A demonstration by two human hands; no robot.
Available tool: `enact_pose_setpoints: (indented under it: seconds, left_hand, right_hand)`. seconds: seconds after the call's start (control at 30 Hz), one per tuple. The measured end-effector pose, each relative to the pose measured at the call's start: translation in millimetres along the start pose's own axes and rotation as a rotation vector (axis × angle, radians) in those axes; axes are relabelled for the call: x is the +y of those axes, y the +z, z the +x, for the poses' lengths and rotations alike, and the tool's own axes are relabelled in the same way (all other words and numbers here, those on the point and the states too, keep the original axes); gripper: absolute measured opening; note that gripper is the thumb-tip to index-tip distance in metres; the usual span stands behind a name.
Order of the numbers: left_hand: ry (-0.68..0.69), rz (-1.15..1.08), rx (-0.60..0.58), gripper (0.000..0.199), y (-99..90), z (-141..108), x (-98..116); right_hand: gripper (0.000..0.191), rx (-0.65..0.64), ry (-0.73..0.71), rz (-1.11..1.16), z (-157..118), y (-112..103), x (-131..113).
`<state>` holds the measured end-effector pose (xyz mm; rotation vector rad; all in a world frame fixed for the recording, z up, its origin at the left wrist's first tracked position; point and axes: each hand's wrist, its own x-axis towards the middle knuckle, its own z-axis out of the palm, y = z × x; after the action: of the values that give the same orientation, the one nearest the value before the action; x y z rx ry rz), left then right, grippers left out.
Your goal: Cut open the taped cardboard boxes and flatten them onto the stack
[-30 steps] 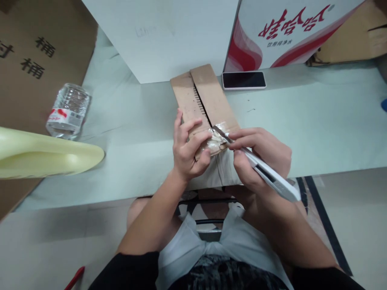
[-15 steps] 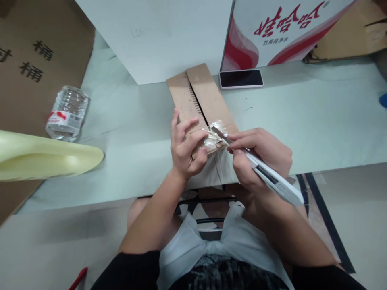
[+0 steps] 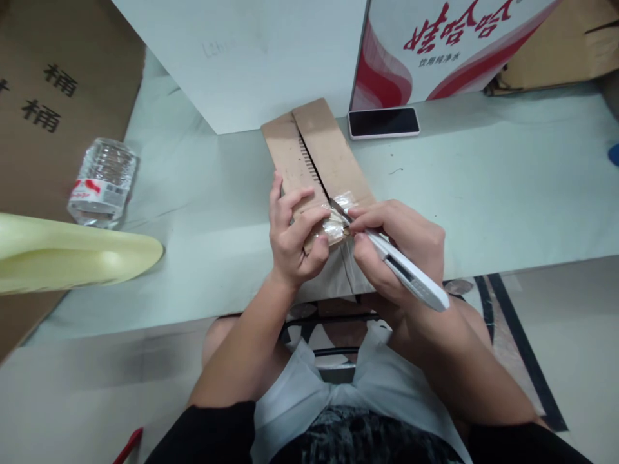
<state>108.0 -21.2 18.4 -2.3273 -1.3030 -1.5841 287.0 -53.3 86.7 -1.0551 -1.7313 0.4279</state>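
A small brown cardboard box (image 3: 334, 149) lies at a slant on the table, with a dark slit between its two top flaps. Crumpled clear tape (image 3: 333, 230) covers its near end. My left hand (image 3: 294, 241) grips the box's near left side, fingers bent over the top and thumb by the tape. In my right hand (image 3: 406, 248) is a white utility knife (image 3: 411, 277), its blade out. The blade's tip is at the slit, just beside the tape and close to my left fingertips. My right palm hides part of the box's near right corner.
Behind the box stand a white carton (image 3: 271, 64) and a red-and-white printed one (image 3: 387, 77), with a phone (image 3: 384, 122) before it. To the left are a water bottle (image 3: 104, 183), a yellow curved object (image 3: 97, 254) and a big brown carton (image 3: 72, 38). The table's front edge is close.
My right hand has moved left with the knife, bringing the blade's tip slightly farther along the slit. My left hand keeps its hold on the box. The view has shifted slightly.
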Motion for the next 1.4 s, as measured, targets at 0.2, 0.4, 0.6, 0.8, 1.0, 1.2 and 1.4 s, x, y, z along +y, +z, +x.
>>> enact_pose_setpoints:
  seconds: [0.2,0.4,0.6,0.8,1.0,1.2,1.4]
  left_hand:
    - [0.023,-0.031,0.054,0.045,2.8,-1.6,0.8]
    - [0.063,-0.052,0.092,0.036,5.7,1.2,1.5]
    - [0.058,-0.098,0.103,0.034,5.3,0.3,0.8]
    - [0.033,-0.055,0.077,0.04,4.9,-0.2,-0.7]
    - [0.055,-0.117,0.087,0.034,3.9,1.1,-1.1]
    - [0.023,-0.054,0.031,0.048,1.1,-0.5,-6.2]
    - [0.031,-0.073,-0.045,0.065,-1.8,1.2,-12.0]
  right_hand:
    - [0.015,0.01,0.022,-0.007,-1.3,-3.1,-4.1]
    - [0.01,-0.003,0.022,0.024,0.8,0.6,1.8]
    - [0.016,0.064,0.043,0.025,-4.1,-5.1,-7.0]
    - [0.013,-0.014,0.084,0.029,-1.4,-7.8,-5.1]
    - [0.013,-0.011,0.09,0.075,-1.4,-7.3,-4.3]
    - [0.014,0.005,0.156,0.073,-3.2,-14.9,-11.4]
    - [0.015,0.038,0.095,0.124,-1.0,-17.3,-3.8]
